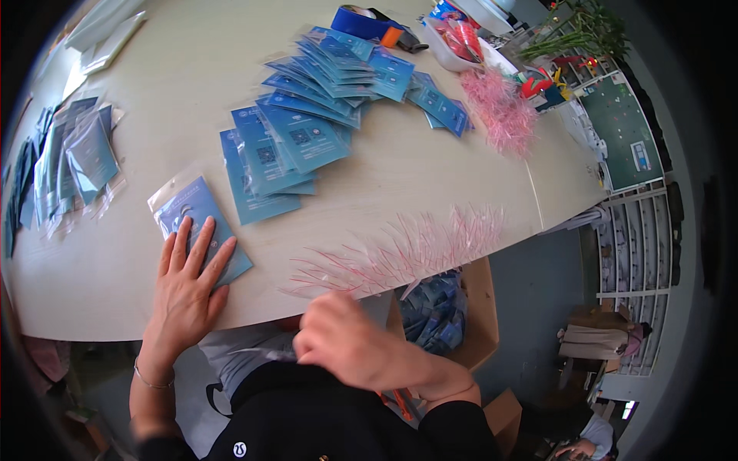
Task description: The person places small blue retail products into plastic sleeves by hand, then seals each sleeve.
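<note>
My left hand (188, 284) lies flat, fingers spread, on a blue printed card in a clear plastic sleeve (219, 223) near the front edge of the table. The sleeve's clear flap sticks out at its far end. My right hand (338, 338) is curled closed just off the table edge and blurred by motion. A thin translucent piece (265, 353) shows beside its fingers; what they grip is unclear. Beyond that hand, a row of clear strips with pink-red edges (407, 250) runs along the table edge. Sleeved blue cards (300, 138) lie fanned out in overlapping piles at mid-table.
More clear sleeves with blue contents (88, 157) lie at the far left. A pink shredded heap (503, 111), a white bin (446, 50) and a blue tape roll (361, 24) sit at the back right. Below the edge stands a cardboard box (480, 315) holding blue packets.
</note>
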Demonstrator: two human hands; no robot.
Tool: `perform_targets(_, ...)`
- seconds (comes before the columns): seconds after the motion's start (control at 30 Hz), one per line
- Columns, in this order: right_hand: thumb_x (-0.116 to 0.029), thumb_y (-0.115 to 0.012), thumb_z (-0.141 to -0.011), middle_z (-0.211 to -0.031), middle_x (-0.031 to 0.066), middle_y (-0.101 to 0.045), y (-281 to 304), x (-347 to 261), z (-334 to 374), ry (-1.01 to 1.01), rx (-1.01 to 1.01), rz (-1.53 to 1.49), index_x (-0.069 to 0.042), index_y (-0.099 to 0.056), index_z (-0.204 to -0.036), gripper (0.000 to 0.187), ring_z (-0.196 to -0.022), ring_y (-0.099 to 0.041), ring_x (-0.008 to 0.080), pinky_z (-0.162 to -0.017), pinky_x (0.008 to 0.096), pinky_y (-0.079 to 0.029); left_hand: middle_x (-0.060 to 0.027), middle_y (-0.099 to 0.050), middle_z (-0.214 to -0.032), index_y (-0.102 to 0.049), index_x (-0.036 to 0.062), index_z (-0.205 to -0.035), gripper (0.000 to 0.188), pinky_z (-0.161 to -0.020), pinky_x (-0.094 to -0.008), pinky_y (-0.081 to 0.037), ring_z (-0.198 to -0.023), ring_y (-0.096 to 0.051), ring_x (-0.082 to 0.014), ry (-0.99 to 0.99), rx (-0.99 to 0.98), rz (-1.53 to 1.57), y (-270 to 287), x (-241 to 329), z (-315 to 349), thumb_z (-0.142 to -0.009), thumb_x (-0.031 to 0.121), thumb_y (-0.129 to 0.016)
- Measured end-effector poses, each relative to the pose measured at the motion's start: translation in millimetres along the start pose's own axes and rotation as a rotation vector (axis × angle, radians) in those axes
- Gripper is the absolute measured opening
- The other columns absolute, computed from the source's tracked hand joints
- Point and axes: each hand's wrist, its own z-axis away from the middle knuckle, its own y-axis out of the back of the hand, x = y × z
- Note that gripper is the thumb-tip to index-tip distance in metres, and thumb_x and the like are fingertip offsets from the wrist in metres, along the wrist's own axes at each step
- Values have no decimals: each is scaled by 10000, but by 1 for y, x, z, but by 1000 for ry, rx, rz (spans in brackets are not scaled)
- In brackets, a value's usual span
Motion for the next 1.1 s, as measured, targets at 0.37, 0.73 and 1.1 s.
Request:
perform_targets(0.37, -123, -663, -909, -1026, 113, -606, 161, 174, 202, -1258, 817, 936, -34, -688, -976, 115, -1007, -549, 314, -915, 413, -433, -185, -286, -1601, -473, 122, -1463, 685, -1227, -519, -117, -1502, -171, -415, 40, -47, 10, 5, -1, 2, -788, 147, -592)
perform_targets(0.73, 12, -775, -689, -1175, 115, -536, -15, 35, -10, -152, 259, 319, -102, -656, -1154, 494, -1140, -496, 328, -980, 433, -408, -77, -258, -1630, -381, 227, -1534, 590, -1226, -522, -112, -1516, -142, -375, -68, -162, 103, 7, -11, 27, -977, 399, -478)
perform_targets(1.1, -26, -769, -706, -1029, 56, -602, -66, 37, -36, 105, 245, 385, -107, -725, -914, 228, -1055, -550, 277, -871, 391, -430, -79, -326, -1598, -417, 176, -1497, 629, -1208, -522, -182, -1496, -218, -365, -126, -115, 165, 12, -13, 29, -904, 234, -616)
